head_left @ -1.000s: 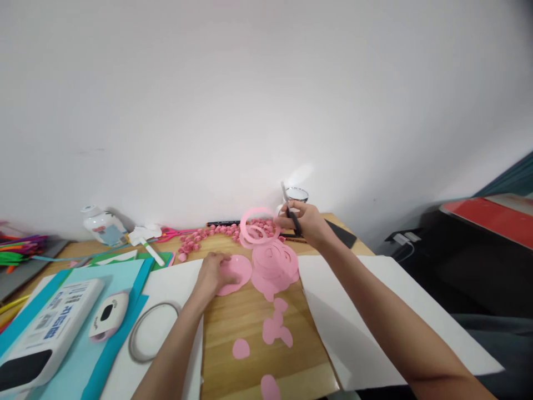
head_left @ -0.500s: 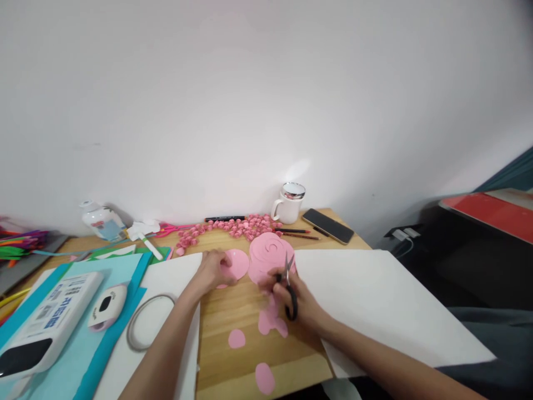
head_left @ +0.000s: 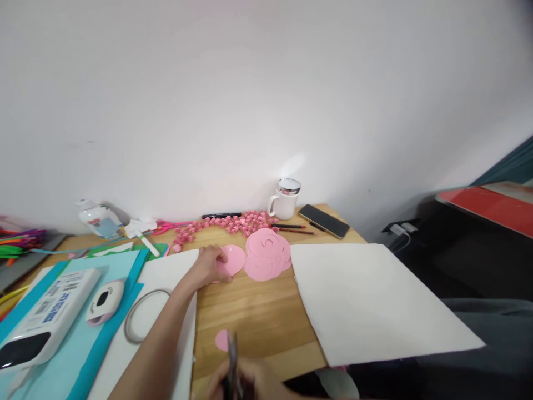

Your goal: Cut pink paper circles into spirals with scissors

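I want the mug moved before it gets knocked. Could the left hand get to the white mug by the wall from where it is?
Probably yes. The left hand rests on a pink paper disc, and between it and the white mug lie only flat pink cutouts and small pink rolled pieces, low enough to reach over.

counter [head_left: 258,311]: pale wood with a visible grain and a light satin sheen, bare just beyond the right grip.
pink disc [head_left: 231,260]: thin matt paper, smooth, flat under the left hand [head_left: 208,266].
pink stack [head_left: 267,254]: the same matt pink paper, cut into spirals, just right of the left grip.
scissors [head_left: 231,364]: blurred in the right hand [head_left: 250,383]; grey blades look like metal, handles dark.
white sheet [head_left: 375,300]: matt paper or card, smooth, right of both grips.
mug [head_left: 285,201]: glossy white body, shiny metal-looking lid, well beyond the left grip.
phone [head_left: 323,220]: glossy black screen.
ring [head_left: 144,319]: thin grey loop, dull; material cannot be told.
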Demonstrator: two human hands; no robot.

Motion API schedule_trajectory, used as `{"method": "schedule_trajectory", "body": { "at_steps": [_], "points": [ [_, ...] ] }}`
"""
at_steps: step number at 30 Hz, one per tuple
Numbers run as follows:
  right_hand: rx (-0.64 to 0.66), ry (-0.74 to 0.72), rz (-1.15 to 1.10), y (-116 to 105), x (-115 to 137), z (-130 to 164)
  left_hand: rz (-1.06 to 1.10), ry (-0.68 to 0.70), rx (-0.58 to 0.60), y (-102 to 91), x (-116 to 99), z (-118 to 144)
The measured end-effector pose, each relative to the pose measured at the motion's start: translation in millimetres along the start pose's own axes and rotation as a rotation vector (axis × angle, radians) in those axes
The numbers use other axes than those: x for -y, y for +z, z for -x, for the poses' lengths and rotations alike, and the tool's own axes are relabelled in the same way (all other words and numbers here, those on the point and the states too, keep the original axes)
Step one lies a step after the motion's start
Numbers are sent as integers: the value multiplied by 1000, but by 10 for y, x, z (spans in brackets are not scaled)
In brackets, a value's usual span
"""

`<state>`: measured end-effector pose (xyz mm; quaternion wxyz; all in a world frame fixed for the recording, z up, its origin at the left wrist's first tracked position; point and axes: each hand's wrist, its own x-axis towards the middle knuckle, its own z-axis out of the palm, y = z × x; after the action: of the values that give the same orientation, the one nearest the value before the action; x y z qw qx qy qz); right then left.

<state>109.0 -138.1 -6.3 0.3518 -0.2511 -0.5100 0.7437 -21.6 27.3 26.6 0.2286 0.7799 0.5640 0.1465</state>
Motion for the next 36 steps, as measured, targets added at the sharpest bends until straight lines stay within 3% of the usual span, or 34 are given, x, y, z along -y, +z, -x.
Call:
{"method": "schedule_trajectory", "body": {
  "at_steps": [3,4,7,8,10,15,20,23,28,31,33,35,36],
  "points": [
    [-306,-180,-29,-123,97,-27,41,-7,13,-12,-6,3],
    [-256,-161,-81,-143,103,-26,59,-10,20,-22,-11,6],
    [181,101,-83,-146,107,-15,110,-20,28,-62,-26,28],
    [211,122,-89,-152,134,-20,130,-18,31,-77,-28,38],
    [140,111,-117,-212,252,-67,200,5,53,-110,-21,58],
    [-289,-158,46,-663,611,-418,376,23,125,-161,42,86],
    [-552,-328,104,-996,565,-705,380,-56,79,-111,99,58],
    [-570,-298,71,-1002,483,-722,397,-138,69,-65,129,30],
    [-427,-244,124,-917,451,-656,498,-224,62,-52,164,26],
    [-394,-226,117,-904,435,-657,505,-214,-23,-122,117,42],
    [-409,-227,93,-923,437,-688,511,-201,-163,-183,44,46],
    [-420,-251,87,-959,472,-742,559,-145,-538,-217,-51,40],
    [-418,-271,101,-979,505,-773,633,-121,-654,-214,-101,35]
  ]
}}
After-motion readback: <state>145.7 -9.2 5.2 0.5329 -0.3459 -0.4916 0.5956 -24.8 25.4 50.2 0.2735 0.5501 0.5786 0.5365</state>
